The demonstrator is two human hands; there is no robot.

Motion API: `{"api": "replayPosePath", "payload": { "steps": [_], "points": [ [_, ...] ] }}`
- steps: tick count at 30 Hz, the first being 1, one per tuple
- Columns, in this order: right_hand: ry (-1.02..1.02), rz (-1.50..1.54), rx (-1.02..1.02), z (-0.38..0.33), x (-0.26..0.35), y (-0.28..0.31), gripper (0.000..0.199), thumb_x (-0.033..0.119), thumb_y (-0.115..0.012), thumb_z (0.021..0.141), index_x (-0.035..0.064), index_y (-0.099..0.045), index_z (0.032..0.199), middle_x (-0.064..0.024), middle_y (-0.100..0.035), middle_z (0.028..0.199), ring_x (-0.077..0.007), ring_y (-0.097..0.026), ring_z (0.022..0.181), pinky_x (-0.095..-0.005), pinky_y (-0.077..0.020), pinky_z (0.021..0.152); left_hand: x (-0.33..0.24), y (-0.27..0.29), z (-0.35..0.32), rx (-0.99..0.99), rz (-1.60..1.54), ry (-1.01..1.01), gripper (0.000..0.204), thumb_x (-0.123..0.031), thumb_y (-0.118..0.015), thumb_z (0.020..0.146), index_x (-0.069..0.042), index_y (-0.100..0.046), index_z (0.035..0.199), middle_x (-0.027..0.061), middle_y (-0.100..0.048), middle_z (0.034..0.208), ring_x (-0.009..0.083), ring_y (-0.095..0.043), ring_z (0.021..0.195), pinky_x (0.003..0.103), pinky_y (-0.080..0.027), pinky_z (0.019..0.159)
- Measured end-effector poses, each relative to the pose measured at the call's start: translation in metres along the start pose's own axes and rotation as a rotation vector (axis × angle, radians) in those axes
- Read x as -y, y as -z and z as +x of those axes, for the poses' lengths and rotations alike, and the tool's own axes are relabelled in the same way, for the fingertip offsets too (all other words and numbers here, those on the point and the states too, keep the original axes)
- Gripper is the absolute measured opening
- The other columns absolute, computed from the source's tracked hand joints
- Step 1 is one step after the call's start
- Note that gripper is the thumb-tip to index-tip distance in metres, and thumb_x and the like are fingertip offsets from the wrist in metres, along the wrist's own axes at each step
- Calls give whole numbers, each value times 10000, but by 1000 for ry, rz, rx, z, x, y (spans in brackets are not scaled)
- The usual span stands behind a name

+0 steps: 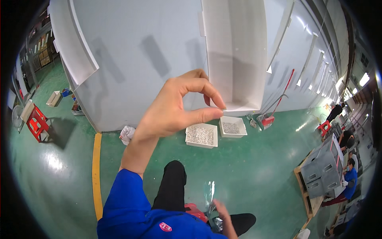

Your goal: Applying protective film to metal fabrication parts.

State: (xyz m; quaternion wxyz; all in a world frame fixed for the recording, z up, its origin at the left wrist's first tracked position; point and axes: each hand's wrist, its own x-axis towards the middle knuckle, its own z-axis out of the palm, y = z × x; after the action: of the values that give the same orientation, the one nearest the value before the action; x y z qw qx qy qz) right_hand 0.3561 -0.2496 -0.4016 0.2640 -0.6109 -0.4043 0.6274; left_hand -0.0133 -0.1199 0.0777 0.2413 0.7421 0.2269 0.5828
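My left hand (pixel 175 105) is raised in front of the pale grey wall, thumb and forefinger tips pressed together. What they pinch, if anything, is too small to make out. Low down by my lap, my right hand (pixel 224 213) is smeared by motion, so its fingers do not show clearly. It is beside a clear plastic bag (pixel 209 195), which stands up next to my knee. Beyond my left hand, on the floor, two white trays hold small pale pieces: the left tray (pixel 203 146) and the right tray (pixel 234 136).
I sit on a red stool (pixel 195 211). A white open channel (pixel 238 51) is on the wall, and a red dustpan (pixel 266 121) leans near it. A white bag (pixel 127 134) lies at the wall's foot. Grey bins (pixel 320 171) on a pallet and people are at right.
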Motion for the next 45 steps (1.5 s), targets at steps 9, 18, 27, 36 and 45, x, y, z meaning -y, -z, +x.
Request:
{"api": "replayPosePath", "payload": {
  "steps": [9, 18, 27, 36, 45],
  "points": [
    [960, -826, -301, -42, 329, -23, 857, -57, -563, 778, 149, -225, 1539, -287, -663, 1015, -450, -659, 840, -494, -532, 760, -19, 19, -18, 7, 11, 31, 128, -118, -774, 765, -41, -725, 856, 35, -599, 854, 146, -568, 827, 293, -441, 823],
    [1018, -503, 89, -179, 512, -107, 390, 122, -490, 912, -59, -613, 1235, -138, -679, 981, -205, -674, 627, -309, -539, 541, -52, 32, -49, -104, 233, -39, 111, -106, -774, 757, -64, -727, 848, 36, -579, 847, 149, -563, 795, 303, -446, 798],
    [1126, -584, 325, -118, 571, -156, 317, 199, -635, 951, -76, -629, 1110, -107, -687, 897, -157, -667, 632, -277, -509, 538, -14, 74, -38, -180, 406, -20, 137, -107, -790, 734, -61, -725, 845, 56, -621, 846, 189, -584, 798, 335, -471, 791],
    [1155, -227, 479, 2, 617, -212, 224, 80, -647, 935, -43, -636, 1122, -88, -683, 857, -119, -624, 604, -260, -500, 559, 38, 99, 3, -477, 1214, 93, 252, -149, -854, 605, -119, -739, 826, 17, -662, 871, 225, -600, 847, 346, -445, 782],
    [988, -366, 481, 13, 650, -242, 256, 134, -629, 945, 16, -617, 1171, -124, -661, 779, -167, -650, 580, -300, -477, 552, 28, 117, 43, -503, 1166, 527, 196, -140, -828, 655, -77, -749, 823, 42, -688, 836, 236, -614, 814, 349, -481, 749]
  ]
}}
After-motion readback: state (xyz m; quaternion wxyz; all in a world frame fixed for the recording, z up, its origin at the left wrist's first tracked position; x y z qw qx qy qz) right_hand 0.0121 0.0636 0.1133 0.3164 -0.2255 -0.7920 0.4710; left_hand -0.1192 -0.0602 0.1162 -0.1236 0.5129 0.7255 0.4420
